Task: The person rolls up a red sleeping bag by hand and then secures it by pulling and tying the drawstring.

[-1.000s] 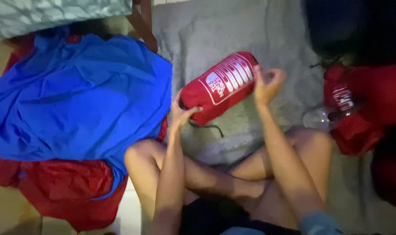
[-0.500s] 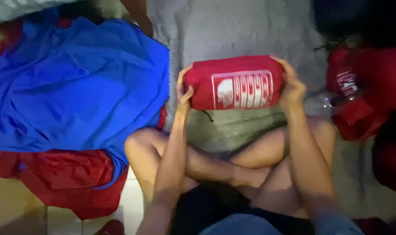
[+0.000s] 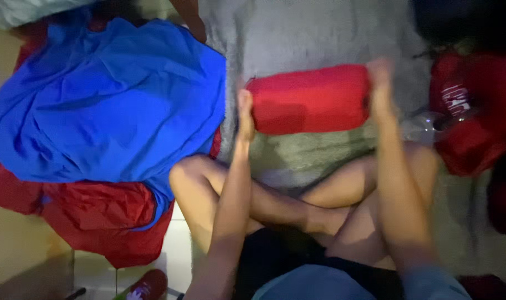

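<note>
A red stuffed sack point(image 3: 311, 99), cylinder shaped, lies level above the grey carpet point(image 3: 308, 33). My left hand point(image 3: 244, 114) presses flat on its left end. My right hand point(image 3: 379, 83) presses on its right end. The sack is held between both palms, its plain red side toward me. My crossed bare legs point(image 3: 297, 200) are below it. The picture is blurred.
A large blue fabric sheet point(image 3: 108, 105) lies to the left over red fabric point(image 3: 97, 214). Red bags point(image 3: 469, 116) and a clear bottle point(image 3: 425, 125) sit at the right. A dark bag point(image 3: 464, 22) is at the top right. A wooden furniture leg point(image 3: 189, 16) stands at the top.
The sack went from tilted to level, then rolled so its white printed patch turned out of sight. Both hands stayed on its ends.
</note>
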